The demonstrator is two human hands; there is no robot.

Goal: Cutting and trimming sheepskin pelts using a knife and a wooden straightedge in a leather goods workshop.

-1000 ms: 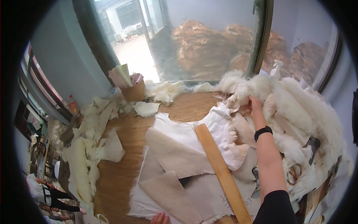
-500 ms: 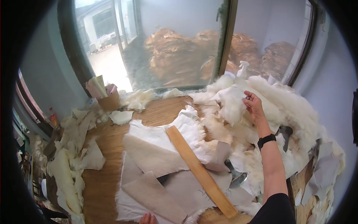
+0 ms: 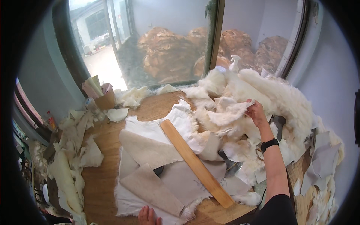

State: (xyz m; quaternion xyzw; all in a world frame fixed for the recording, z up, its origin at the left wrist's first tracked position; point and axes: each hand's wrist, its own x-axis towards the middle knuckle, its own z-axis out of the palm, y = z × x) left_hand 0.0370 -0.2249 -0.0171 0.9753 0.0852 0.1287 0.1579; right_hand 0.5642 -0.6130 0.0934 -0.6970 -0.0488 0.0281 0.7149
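Lifting seems the step: the right hand (image 3: 257, 113) pinches 1 fur piece (image 3: 229, 117) by its edge, before the fur heap (image 3: 279, 92); the left hand (image 3: 148, 216) rests, fingers loosely apart, at the white hide (image 3: 127, 200). The next move calls for steadiness.

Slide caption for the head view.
Right hand holding cream fur, left hand at the edge of pelts topped by a wooden slat.

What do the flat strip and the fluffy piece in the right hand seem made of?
Flat strip: likely wood, smooth, given its yellow-brown surface. Fluffy piece in the right hand: probably fur, matte, from its cream pile; real or synthetic unclear.
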